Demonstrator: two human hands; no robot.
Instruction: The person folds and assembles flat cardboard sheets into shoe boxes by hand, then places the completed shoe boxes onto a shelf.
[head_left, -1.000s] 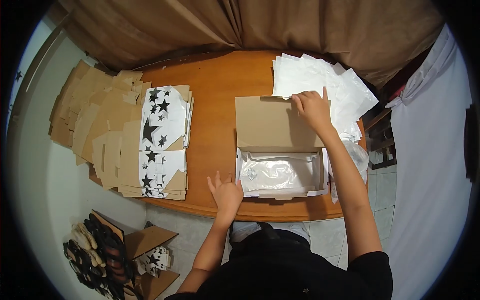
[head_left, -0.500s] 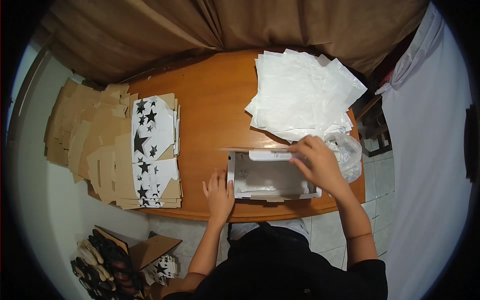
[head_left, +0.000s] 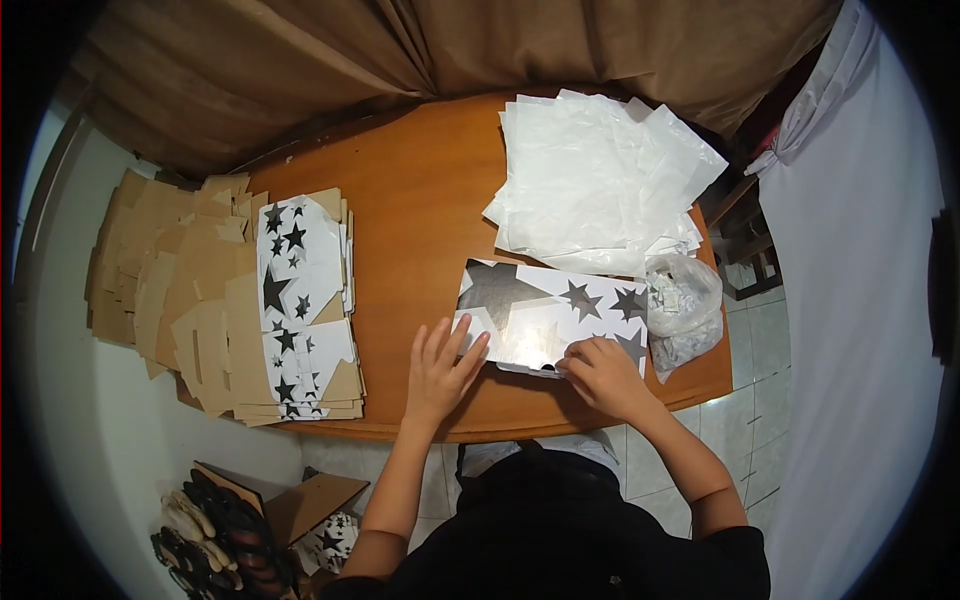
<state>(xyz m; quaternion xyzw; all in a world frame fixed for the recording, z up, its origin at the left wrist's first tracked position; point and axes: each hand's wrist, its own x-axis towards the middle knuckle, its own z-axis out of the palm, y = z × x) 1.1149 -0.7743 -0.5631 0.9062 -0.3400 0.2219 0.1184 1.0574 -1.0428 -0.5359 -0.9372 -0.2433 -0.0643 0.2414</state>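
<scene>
A white box (head_left: pixel 540 310) with black and grey stars on its lid lies near the table's front edge, its lid down over the opening. My left hand (head_left: pixel 436 372) is at the box's left front corner, fingers spread and holding nothing. At the front edge, right of the middle, my right hand (head_left: pixel 600 372) has its fingers bent together on the lid's front flap. The inside of the box is hidden.
Flat brown cardboard pieces (head_left: pixel 205 320) and star-printed ones (head_left: pixel 300 260) cover the left of the wooden table (head_left: pixel 410 200). White sheets (head_left: pixel 590 180) are stacked at the back right. A clear plastic bag (head_left: pixel 683 305) sits right of the box.
The lid has swung down towards me and now covers the box, which was open before. My right hand has moved down and left with it. My left hand has shifted slightly up.
</scene>
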